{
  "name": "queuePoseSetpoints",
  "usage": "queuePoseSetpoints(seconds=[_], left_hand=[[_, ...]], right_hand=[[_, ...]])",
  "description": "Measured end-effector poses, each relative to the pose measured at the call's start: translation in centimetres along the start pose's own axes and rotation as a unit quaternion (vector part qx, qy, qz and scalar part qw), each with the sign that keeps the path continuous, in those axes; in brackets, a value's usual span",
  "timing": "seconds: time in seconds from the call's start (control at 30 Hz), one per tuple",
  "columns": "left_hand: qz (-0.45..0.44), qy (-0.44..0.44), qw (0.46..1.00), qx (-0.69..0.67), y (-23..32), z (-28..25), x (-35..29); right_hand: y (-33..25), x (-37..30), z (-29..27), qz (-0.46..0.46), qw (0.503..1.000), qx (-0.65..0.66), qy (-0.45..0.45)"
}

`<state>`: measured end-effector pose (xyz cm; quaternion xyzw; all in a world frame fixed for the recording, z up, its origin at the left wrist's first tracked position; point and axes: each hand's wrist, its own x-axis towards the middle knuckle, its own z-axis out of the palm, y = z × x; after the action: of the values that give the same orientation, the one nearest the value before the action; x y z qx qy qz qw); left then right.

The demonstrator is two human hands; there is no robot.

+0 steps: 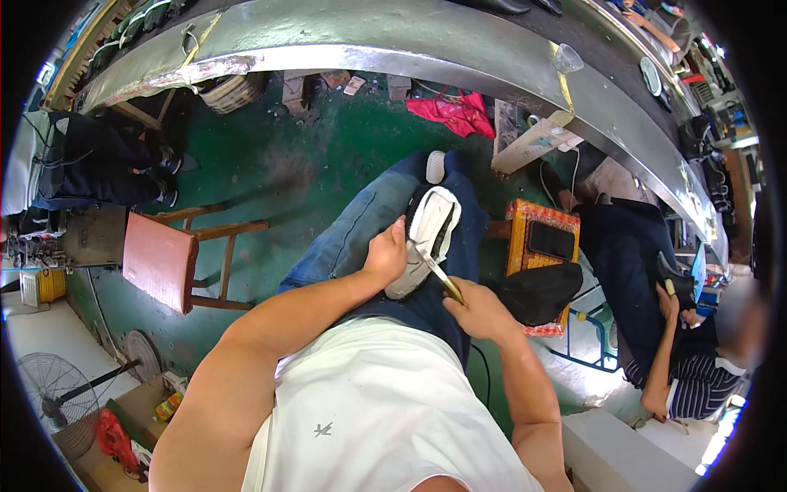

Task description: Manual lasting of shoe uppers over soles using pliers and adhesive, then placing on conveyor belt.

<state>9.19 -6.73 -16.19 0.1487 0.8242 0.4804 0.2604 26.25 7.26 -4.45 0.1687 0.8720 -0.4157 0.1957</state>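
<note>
On my lap lies a white, grey and black shoe (434, 220), its white lining facing up. My left hand (387, 256) is closed around the near left side of the shoe, its thumb up along the edge. My right hand (482, 309) grips a slim metal tool (438, 272) with a yellowish handle. The tool slants up and left, and its tip meets the shoe close to my left fingers. The tip's exact shape is too small to make out.
At my right, an orange patterned stool (516, 256) carries a phone (551, 240) and a black cloth item (541, 293). A co-worker (697, 361) sits beyond, holding a dark shoe. A long metal bench (352, 43) curves ahead; a pink-topped stool (160, 261) stands left.
</note>
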Motion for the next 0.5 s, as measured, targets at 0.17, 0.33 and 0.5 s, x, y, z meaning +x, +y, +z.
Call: queuePoseSetpoints(seconds=[0.17, 0.33, 0.5], left_hand=[[0.031, -0.005, 0.999, 0.030, 1.3, -0.1, -0.6], [0.065, -0.017, 0.998, 0.015, 1.6, -0.8, -1.1], [0.255, -0.054, 0.955, 0.144, 1.2, -1.2, -2.1]], right_hand=[[2.9, 1.4, 0.3, -0.133, 0.955, -0.167, 0.208], [4.9, 4.3, 1.3, -0.100, 0.957, -0.151, 0.226], [6.0, 2.0, 2.3, -0.026, 0.969, -0.103, 0.224]])
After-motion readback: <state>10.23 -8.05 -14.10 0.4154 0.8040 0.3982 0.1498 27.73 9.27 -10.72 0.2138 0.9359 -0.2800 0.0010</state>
